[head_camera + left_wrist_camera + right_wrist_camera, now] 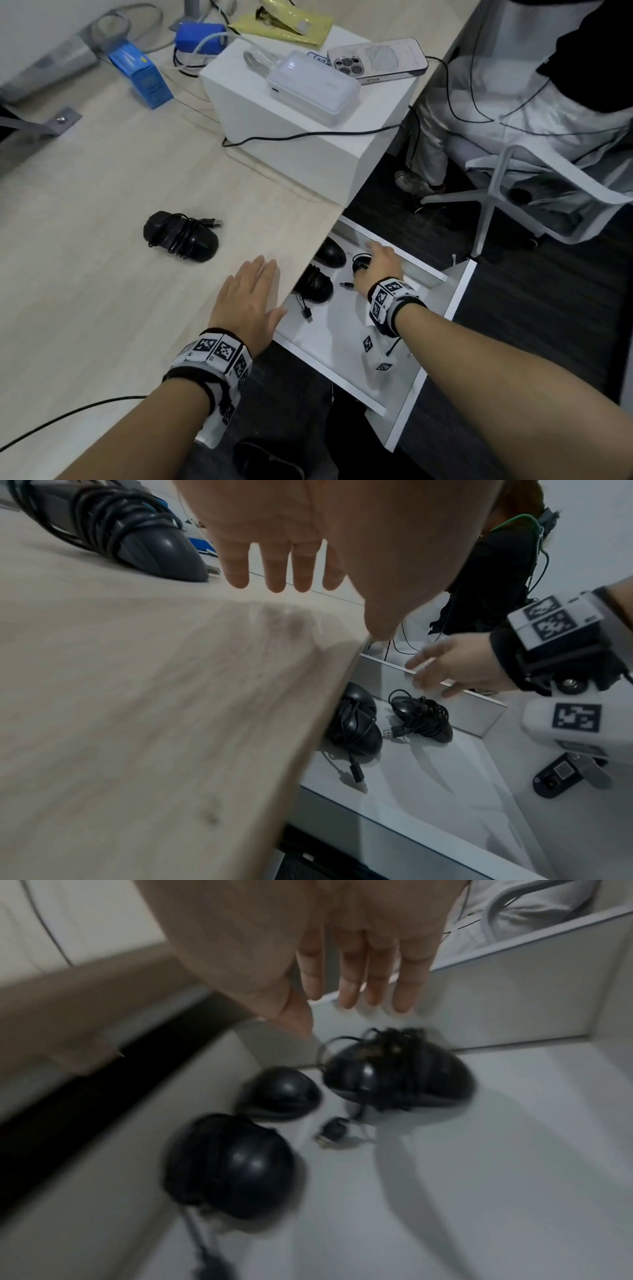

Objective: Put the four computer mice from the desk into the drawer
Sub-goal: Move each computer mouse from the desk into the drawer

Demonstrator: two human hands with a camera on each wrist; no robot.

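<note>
One black mouse (180,236) with its cable wound round it lies on the light wooden desk (102,291); the left wrist view shows this mouse (137,539) too. The white drawer (329,339) stands open below the desk's right edge and holds three black mice (397,1077) (281,1093) (232,1167). My right hand (376,263) hovers over the rearmost mouse (359,262) with straight fingers (359,988) that hold nothing. My left hand (257,291) lies flat on the desk near its edge, right of the desk mouse.
A white box (301,137) at the desk's far right carries a power bank (315,89) and a phone (376,60). Blue boxes (144,75) and cables lie behind. A chair (507,192) and a seated person (431,137) are right of the drawer.
</note>
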